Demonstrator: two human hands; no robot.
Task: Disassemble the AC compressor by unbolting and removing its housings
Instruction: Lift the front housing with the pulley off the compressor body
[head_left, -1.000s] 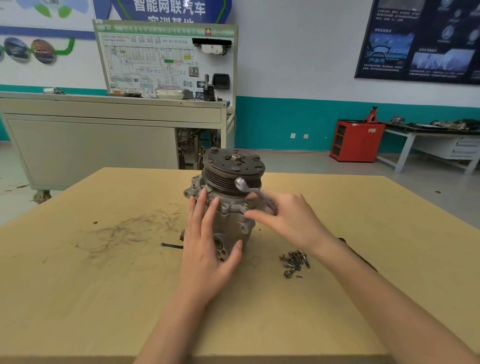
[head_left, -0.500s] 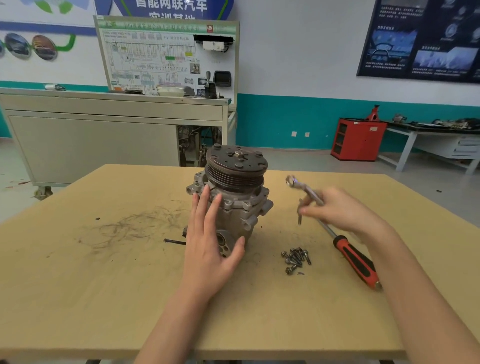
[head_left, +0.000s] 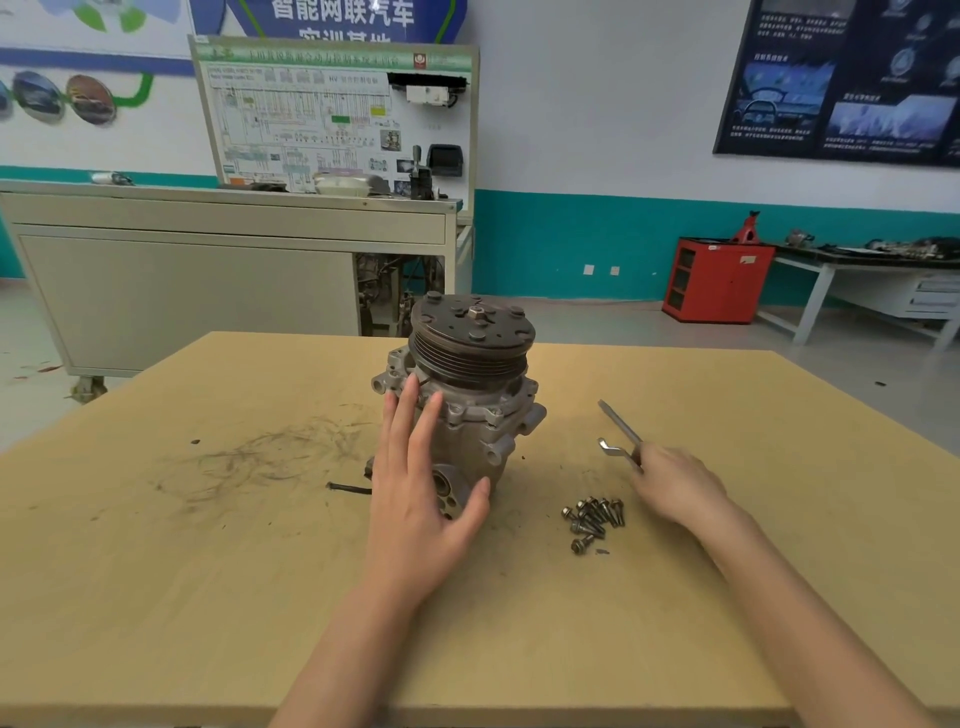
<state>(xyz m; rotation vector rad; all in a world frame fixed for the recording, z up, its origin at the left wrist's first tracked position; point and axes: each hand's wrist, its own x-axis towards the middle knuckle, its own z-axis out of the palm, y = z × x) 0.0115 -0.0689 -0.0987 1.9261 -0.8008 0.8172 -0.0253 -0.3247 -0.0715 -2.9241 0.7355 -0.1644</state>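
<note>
Wrench (head_left: 619, 435) lower, clear of compressor (head_left: 470, 428)

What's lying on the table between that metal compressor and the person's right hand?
A small heap of loose bolts on the table, between the compressor and the right hand, slightly nearer the camera. The head view shows it.

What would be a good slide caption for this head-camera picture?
The left hand steadies the upright AC compressor while the right hand holds a metal tool near loose bolts.
</note>
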